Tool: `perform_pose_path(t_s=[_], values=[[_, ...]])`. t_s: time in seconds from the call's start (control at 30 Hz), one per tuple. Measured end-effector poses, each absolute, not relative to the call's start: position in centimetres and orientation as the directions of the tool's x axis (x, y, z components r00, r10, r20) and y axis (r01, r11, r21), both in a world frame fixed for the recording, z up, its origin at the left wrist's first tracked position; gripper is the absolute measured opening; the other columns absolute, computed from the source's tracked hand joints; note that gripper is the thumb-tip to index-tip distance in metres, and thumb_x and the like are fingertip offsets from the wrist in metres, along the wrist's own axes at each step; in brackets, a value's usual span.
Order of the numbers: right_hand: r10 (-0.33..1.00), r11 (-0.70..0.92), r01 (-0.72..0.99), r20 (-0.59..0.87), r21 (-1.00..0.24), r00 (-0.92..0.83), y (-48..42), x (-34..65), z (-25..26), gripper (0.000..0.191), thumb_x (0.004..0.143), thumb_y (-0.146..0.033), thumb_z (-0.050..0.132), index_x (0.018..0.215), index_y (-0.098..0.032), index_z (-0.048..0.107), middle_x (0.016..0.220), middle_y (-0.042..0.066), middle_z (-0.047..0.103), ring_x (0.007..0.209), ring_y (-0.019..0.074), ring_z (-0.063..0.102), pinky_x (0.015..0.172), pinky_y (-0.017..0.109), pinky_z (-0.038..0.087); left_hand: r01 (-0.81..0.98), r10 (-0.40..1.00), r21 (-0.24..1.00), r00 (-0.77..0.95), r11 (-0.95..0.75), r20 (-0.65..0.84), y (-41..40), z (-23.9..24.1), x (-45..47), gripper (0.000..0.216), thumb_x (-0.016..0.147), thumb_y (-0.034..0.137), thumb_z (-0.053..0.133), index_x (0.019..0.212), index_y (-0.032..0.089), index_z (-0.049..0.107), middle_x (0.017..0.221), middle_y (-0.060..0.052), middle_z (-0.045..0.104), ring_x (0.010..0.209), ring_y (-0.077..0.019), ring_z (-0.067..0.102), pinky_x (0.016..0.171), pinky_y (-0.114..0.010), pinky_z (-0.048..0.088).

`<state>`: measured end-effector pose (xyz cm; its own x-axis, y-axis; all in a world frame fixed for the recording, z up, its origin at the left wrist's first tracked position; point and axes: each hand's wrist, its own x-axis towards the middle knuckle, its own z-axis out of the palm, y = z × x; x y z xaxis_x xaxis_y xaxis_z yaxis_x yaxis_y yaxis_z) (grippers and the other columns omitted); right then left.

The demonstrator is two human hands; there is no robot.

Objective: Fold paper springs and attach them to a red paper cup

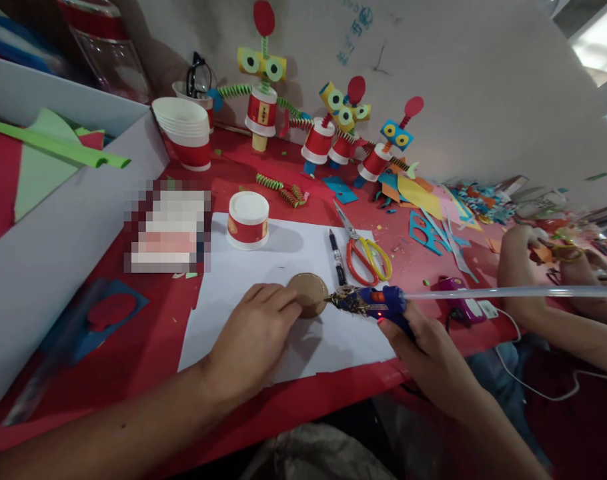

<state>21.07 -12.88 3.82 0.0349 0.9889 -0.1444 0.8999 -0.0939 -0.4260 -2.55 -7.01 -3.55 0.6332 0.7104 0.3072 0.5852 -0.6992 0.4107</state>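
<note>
My left hand (256,333) pinches the left edge of a round brown cardboard disc (309,297) over a white paper sheet (218,293). My right hand (428,353) is wrapped round the grip of a blue hot glue gun (378,301), its small red light lit. A long clear glue stick (483,292) runs out of its back. The nozzle points left and meets the disc's right rim; whether it touches I cannot tell. Behind the disc an upturned red and white paper cup (248,220) stands on the sheet. A pen (337,257) and scissors (363,247) lie close by.
Paper-cup robot figures (261,110) stand along the wall. Stacked paper cups (183,133) and a white box (83,247) are at the left. Cut paper scraps (423,200) and a purple power strip (458,300) lie at the right, near another person's arms (548,307).
</note>
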Motion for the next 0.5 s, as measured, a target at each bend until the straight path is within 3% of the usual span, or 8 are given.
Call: perform_pose_path(t_s=[0.1, 0.3, 0.37, 0.43, 0.5], values=[[0.993, -0.090, 0.895, -0.105, -0.437, 0.049, -13.0, 21.3, 3.9, 0.024, 0.092, -0.041, 0.042, 0.084, -0.020, 0.052, 0.057, -0.002, 0.051, 0.051, 0.0148, 0.048, 0.049, 0.026, 0.034, 0.639, 0.731, 0.354, 0.606, -0.683, 0.314, -6.2, -3.1, -2.9, 0.027, 0.077, 0.002, 0.049, 0.086, 0.019, 0.068, 0.089, -0.004, 0.069, 0.084, -0.0222, 0.059, 0.077, -0.039, 0.042], [0.995, -0.091, 0.859, -0.080, -0.505, 0.059, -12.6, 21.2, 3.9, 0.027, 0.093, -0.041, 0.041, 0.093, -0.019, 0.057, 0.058, -0.001, 0.055, 0.054, 0.0154, 0.053, 0.054, 0.026, 0.040, 0.649, 0.668, 0.177, 0.679, -0.740, 0.305, -7.2, -2.4, -3.1, 0.025, 0.078, 0.002, 0.046, 0.074, 0.016, 0.065, 0.066, -0.003, 0.062, 0.057, -0.0187, 0.055, 0.063, -0.037, 0.037], [0.994, -0.102, 0.847, -0.090, -0.522, 0.065, -12.1, 20.8, 3.8, 0.026, 0.092, -0.042, 0.042, 0.093, -0.020, 0.056, 0.058, -0.002, 0.055, 0.053, 0.0154, 0.054, 0.054, 0.026, 0.041, 0.512, 0.524, 0.129, 0.783, -0.849, 0.337, -8.7, -2.3, -2.9, 0.023, 0.081, 0.004, 0.046, 0.083, 0.015, 0.066, 0.072, -0.004, 0.066, 0.057, -0.0173, 0.056, 0.064, -0.036, 0.038], [0.993, -0.112, 0.843, -0.091, -0.526, 0.075, -11.6, 20.3, 3.7, 0.025, 0.091, -0.042, 0.043, 0.093, -0.020, 0.055, 0.058, -0.002, 0.056, 0.052, 0.0151, 0.053, 0.052, 0.026, 0.039, 0.334, 0.328, 0.044, 0.875, -0.941, 0.356, -10.1, -2.4, -2.7, 0.024, 0.083, 0.008, 0.048, 0.097, 0.013, 0.066, 0.095, -0.012, 0.071, 0.070, -0.0187, 0.061, 0.069, -0.036, 0.040], [0.992, -0.118, 0.844, -0.093, -0.524, 0.081, -11.0, 19.6, 3.6, 0.025, 0.090, -0.043, 0.044, 0.093, -0.020, 0.055, 0.059, -0.002, 0.056, 0.051, 0.0147, 0.051, 0.051, 0.026, 0.038, 0.286, 0.264, -0.010, 0.895, -0.958, 0.360, -11.1, -2.5, -2.5, 0.027, 0.084, 0.010, 0.048, 0.105, 0.010, 0.065, 0.106, -0.017, 0.069, 0.078, -0.0206, 0.063, 0.069, -0.036, 0.041]])
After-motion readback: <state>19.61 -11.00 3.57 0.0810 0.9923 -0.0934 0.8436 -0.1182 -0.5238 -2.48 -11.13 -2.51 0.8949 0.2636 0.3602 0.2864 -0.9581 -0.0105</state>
